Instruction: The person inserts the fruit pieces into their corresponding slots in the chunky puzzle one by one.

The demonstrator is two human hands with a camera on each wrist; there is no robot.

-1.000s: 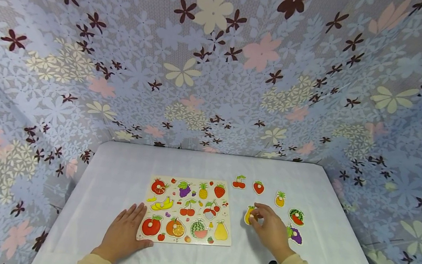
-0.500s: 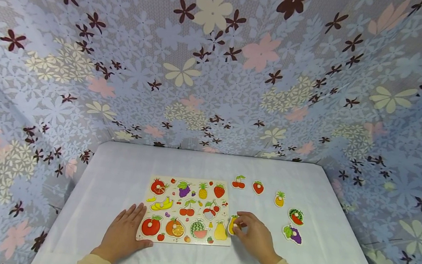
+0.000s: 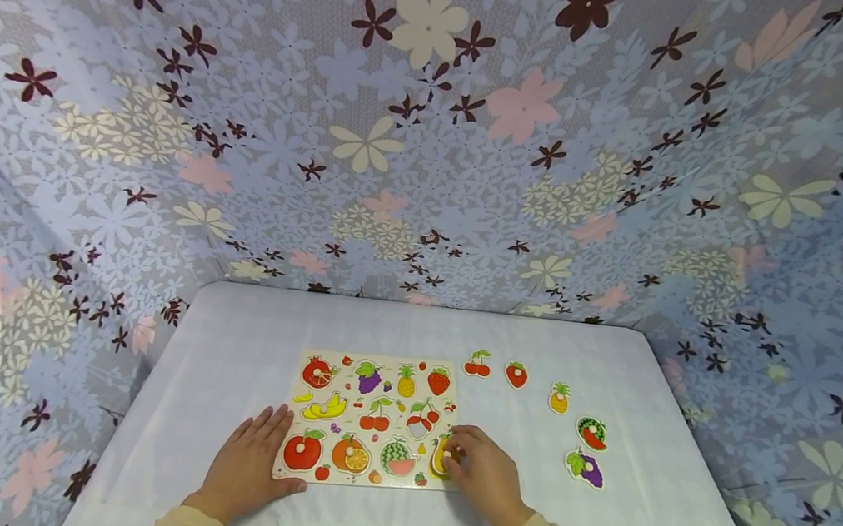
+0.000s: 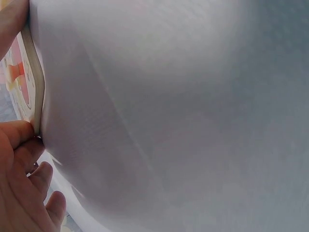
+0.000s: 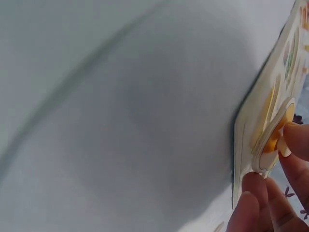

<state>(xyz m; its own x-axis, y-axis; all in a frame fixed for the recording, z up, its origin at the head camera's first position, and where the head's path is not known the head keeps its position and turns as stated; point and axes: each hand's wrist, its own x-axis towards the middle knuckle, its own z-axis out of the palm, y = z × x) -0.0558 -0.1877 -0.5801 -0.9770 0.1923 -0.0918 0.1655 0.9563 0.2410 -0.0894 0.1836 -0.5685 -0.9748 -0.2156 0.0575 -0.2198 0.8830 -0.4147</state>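
A fruit-picture puzzle board (image 3: 402,482) lies flat on the white cloth. My left hand (image 3: 246,458) rests at its lower left corner, fingers stretched along the left edge and thumb by the bottom edge; in the left wrist view its fingertips (image 4: 29,145) touch the board's rim. At the lower right, my right hand (image 3: 487,474) pinches the pear piece (image 3: 438,455) by its small knob. The right wrist view shows this pear piece (image 5: 273,137) tilted close over the printed pear recess (image 5: 264,113). Apple (image 3: 302,453) and orange (image 3: 346,450) pieces sit in the board.
Right of the board lie cherry (image 3: 478,366), strawberry (image 3: 516,375), pineapple (image 3: 559,399), watermelon (image 3: 591,434) and grape (image 3: 587,469) pieces in a loose arc. A flowered cloth (image 3: 429,172) rises behind the table and along both sides.
My right hand has carried the pear piece left from the cloth to over the board's lower right corner. My left hand has stayed in place.
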